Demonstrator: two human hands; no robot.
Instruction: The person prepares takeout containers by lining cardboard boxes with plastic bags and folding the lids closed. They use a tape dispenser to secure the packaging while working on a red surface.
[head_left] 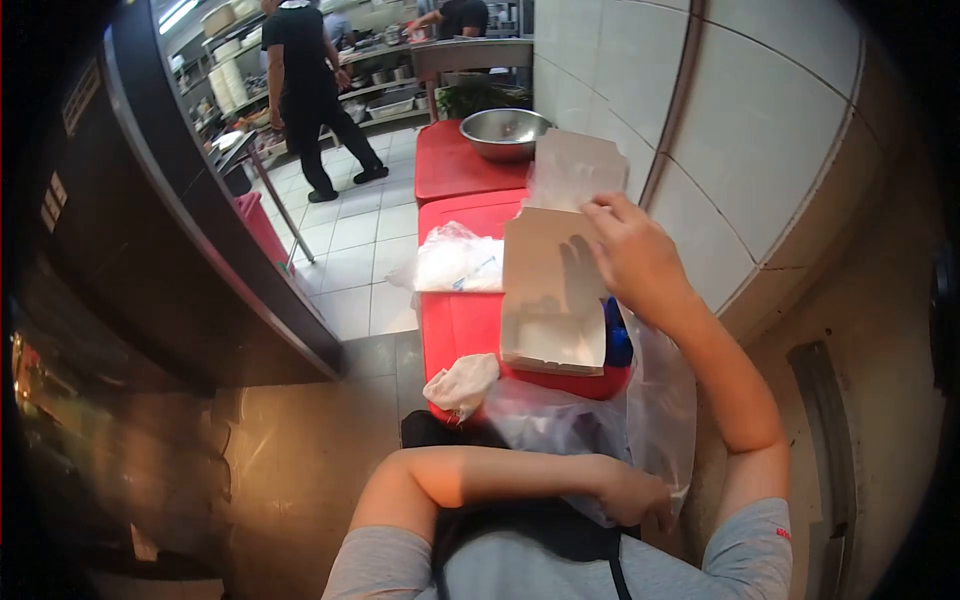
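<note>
An open cardboard takeaway box (553,290), brown with a pale inside, stands on a red lidded bin with its lid raised. My right hand (640,262) is at the lid's upper right corner, fingers bent and closed on its edge. Behind it, another cardboard piece (590,160) leans partly covered by clear plastic. My left arm crosses my body, and my left hand (640,495) grips the edge of a clear plastic bag (662,400) at the lower right; its fingertips are partly hidden. Something blue (618,335) shows beside the box.
The red lid (450,325) also bears a white plastic-wrapped packet (460,262) and a crumpled white cloth (464,385). Farther back are a metal bowl (503,130) and a tiled wall (740,130) on the right. A person in dark clothes (300,85) stands in the kitchen beyond.
</note>
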